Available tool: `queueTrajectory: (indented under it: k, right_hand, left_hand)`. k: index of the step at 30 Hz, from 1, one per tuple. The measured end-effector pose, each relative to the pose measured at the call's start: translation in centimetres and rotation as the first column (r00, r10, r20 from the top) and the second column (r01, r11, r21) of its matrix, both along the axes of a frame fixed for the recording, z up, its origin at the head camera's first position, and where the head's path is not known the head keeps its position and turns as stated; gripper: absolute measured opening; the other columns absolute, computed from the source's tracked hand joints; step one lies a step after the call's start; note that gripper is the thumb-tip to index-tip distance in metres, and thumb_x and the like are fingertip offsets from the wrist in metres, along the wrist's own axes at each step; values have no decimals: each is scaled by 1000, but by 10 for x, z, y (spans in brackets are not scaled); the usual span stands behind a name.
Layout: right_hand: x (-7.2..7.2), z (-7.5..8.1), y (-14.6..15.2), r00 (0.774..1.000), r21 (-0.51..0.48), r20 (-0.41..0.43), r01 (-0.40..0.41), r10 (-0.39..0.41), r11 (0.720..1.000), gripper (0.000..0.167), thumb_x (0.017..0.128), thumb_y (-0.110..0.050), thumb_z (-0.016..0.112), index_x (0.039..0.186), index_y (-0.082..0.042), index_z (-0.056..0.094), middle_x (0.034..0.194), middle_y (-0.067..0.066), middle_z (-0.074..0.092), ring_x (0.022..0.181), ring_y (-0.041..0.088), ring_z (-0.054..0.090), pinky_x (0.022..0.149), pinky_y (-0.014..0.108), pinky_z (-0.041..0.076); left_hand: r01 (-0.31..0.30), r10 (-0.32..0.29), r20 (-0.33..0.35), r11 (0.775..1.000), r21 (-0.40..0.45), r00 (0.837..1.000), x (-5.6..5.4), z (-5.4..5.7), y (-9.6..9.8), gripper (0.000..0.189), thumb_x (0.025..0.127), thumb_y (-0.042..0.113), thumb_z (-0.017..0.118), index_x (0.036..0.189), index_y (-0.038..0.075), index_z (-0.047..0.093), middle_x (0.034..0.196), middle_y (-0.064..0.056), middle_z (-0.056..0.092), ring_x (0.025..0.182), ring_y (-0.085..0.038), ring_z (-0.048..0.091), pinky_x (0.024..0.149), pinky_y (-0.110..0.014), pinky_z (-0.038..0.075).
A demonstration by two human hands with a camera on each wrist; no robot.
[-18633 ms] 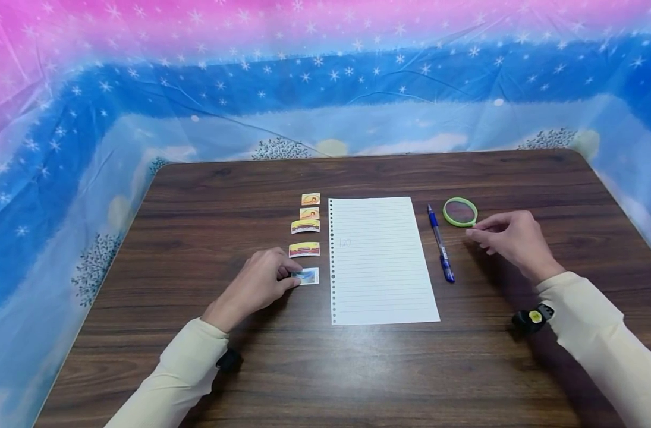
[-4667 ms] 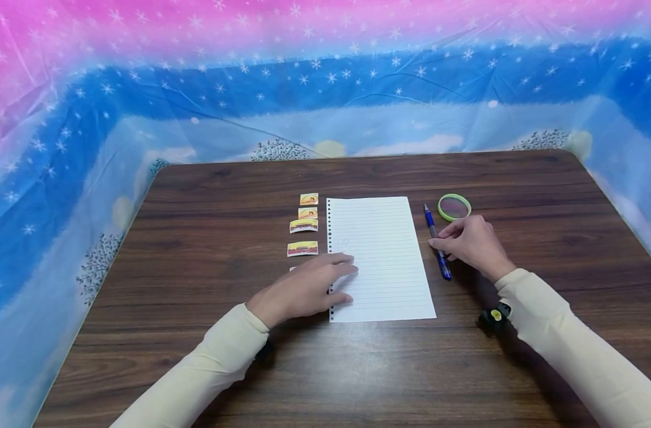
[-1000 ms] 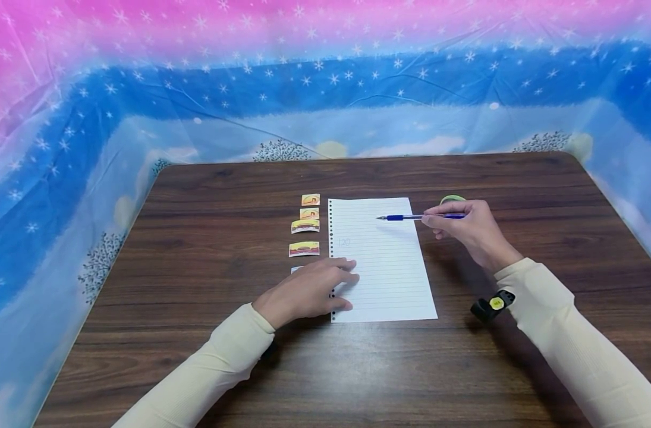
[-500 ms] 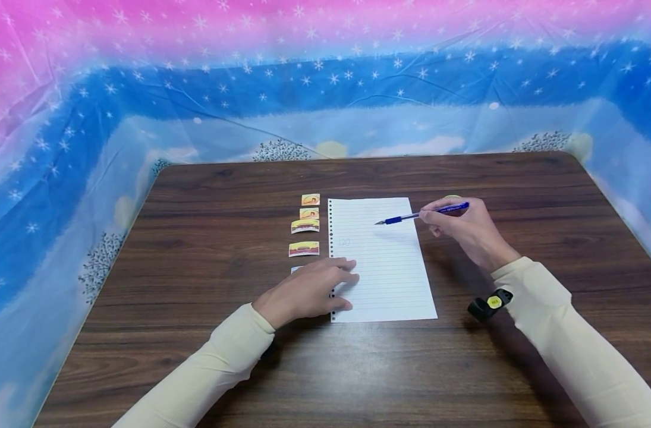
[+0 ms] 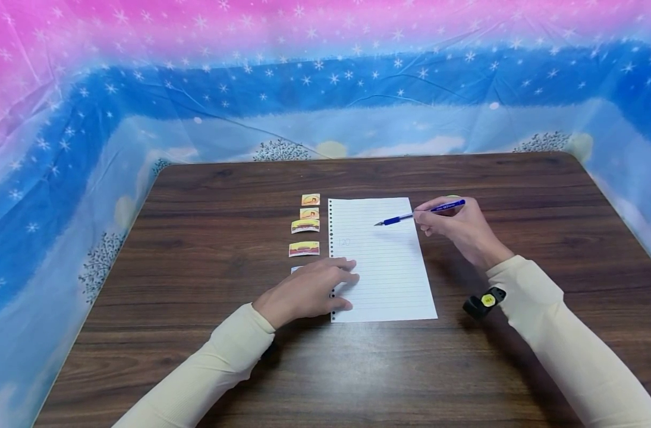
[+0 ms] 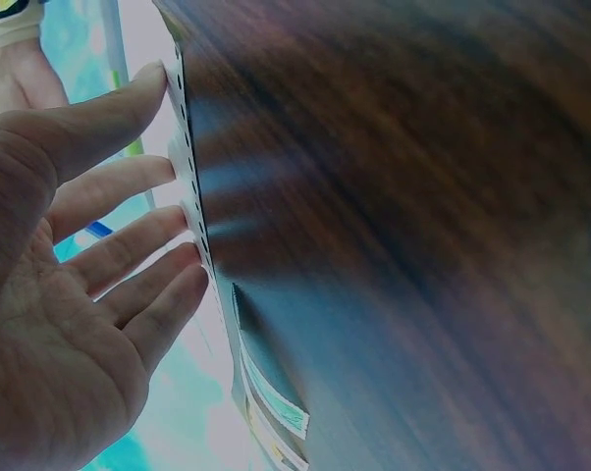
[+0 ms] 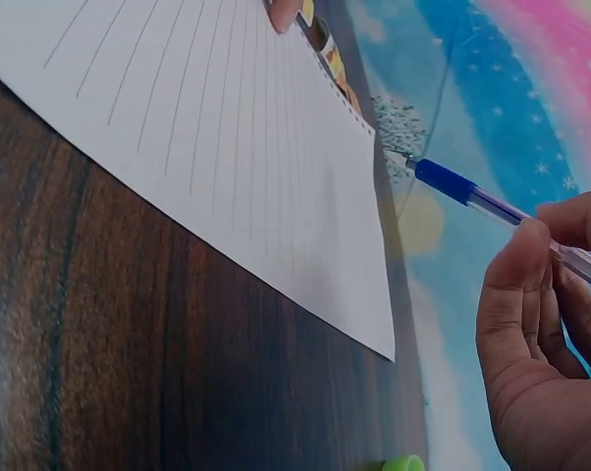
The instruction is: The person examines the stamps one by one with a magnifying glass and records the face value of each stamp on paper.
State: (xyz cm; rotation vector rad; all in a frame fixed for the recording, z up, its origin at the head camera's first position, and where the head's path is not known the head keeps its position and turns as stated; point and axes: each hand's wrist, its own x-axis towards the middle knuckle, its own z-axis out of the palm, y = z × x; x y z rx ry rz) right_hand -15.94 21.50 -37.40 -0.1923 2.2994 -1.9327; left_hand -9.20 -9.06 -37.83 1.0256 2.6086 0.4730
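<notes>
A lined sheet of paper with punched holes down its left edge lies mid-table, "120" written faintly near that edge. My left hand rests with spread fingers on the sheet's left margin. In the left wrist view its fingertips meet the holed edge. Between thumb and fingers of my right hand is a blue pen, its tip pointing left over the upper part of the sheet. The right wrist view shows the pen raised above the paper.
Left of the sheet several postage stamps stand in a column, among them a red and yellow stamp and an orange stamp. The lowest is mostly covered by my left hand. A green-rimmed magnifying glass lies behind my right hand.
Since 4.7 seconds ago the pen has been picked up from the table. Over the last second it has turned from level to slanting, its tip a little lower. The left hand has stayed still.
</notes>
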Motion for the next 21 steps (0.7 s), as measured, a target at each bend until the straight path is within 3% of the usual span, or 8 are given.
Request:
queueTrajectory:
  k: [7, 14, 21]
  right_hand:
    - [-3, -2, -4, 996, -113, 29, -83, 86, 990, 33, 97, -12, 70, 114, 15, 62, 98, 19, 72, 80, 18, 69, 74, 28, 59]
    - [-6, -5, -8, 996, 7, 2, -87, 87, 996, 27, 92, -19, 78, 105, 3, 70, 94, 20, 71, 77, 20, 66, 74, 33, 59]
    - [-7, -6, -14, 989, 5, 2, -147, 147, 989, 29, 97, -16, 71, 112, 8, 65, 101, 20, 72, 84, 18, 70, 78, 31, 59]
  left_hand:
    - [-3, 3, 6, 1000, 1, 1000, 0, 0, 0, 49, 91, 27, 79, 135, 10, 67, 151, -8, 51, 139, -23, 47, 111, -38, 41]
    - [-8, 8, 8, 1000, -11, 1000, 1, 1, 0, 49, 91, 28, 78, 136, 10, 66, 151, -7, 51, 140, -22, 46, 111, -37, 41]
    - [-5, 5, 4, 1000, -23, 1000, 1, 3, 1, 49, 91, 29, 78, 136, 11, 66, 151, -7, 51, 141, -22, 45, 111, -37, 41]
